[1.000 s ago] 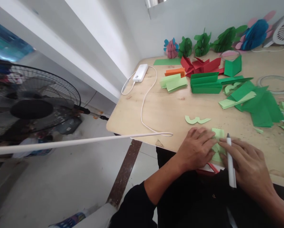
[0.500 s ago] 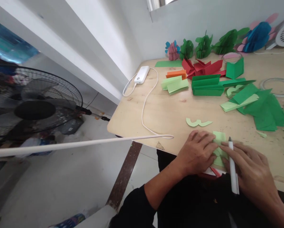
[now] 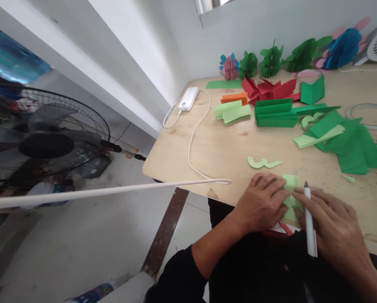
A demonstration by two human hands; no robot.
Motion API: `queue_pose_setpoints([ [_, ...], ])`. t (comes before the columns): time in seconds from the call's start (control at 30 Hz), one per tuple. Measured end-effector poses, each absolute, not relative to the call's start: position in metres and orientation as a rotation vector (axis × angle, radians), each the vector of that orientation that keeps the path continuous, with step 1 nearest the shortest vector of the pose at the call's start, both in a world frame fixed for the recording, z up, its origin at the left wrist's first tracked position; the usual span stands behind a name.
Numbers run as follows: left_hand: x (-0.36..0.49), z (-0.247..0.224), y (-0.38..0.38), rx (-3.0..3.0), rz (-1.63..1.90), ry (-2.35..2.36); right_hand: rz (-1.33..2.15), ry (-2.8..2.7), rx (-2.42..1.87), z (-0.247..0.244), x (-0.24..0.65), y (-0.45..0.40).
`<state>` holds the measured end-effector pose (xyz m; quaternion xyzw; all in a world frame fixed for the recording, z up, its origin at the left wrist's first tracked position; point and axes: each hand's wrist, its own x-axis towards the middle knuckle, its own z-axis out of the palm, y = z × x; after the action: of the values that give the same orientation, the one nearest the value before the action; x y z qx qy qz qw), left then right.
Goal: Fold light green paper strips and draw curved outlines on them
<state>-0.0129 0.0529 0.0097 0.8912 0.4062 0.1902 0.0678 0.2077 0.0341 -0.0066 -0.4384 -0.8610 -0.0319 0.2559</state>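
A small light green sheet of paper (image 3: pixel 291 182) lies at the table's near edge between my hands, with faint pencil-like lines on it. My left hand (image 3: pixel 264 203) rests on its left side, fingers side by side and lying over the paper, holding nothing. My right hand (image 3: pixel 335 219) grips a white pen (image 3: pixel 309 223), its dark tip pointing away from me, while the fingertips touch the sheet's right side. Just beyond my left hand lies a wavy light green paper cutout (image 3: pixel 264 163). A red item (image 3: pixel 285 228) shows partly under the sheet at the edge.
Folded green papers (image 3: pixel 275 113), light green strips (image 3: pixel 232 111) and red papers (image 3: pixel 270 90) lie farther back. Paper figures (image 3: pixel 272 61) stand along the wall. A white power bank (image 3: pixel 189 99) trails a cable (image 3: pixel 191 143) across the table's left. A floor fan (image 3: pixel 46 145) stands left.
Almost nothing differs. The view shifts very slightly, and both hands keep their places on the paper with the pen still in my right hand.
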Motion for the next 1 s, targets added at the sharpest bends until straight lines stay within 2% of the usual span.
queue_pose_setpoints([
  [1.0, -0.012, 0.01, 0.051, 2.608, 0.602, 1.242, -0.11, -2.339, -1.138, 0.005, 0.202, 0.035],
])
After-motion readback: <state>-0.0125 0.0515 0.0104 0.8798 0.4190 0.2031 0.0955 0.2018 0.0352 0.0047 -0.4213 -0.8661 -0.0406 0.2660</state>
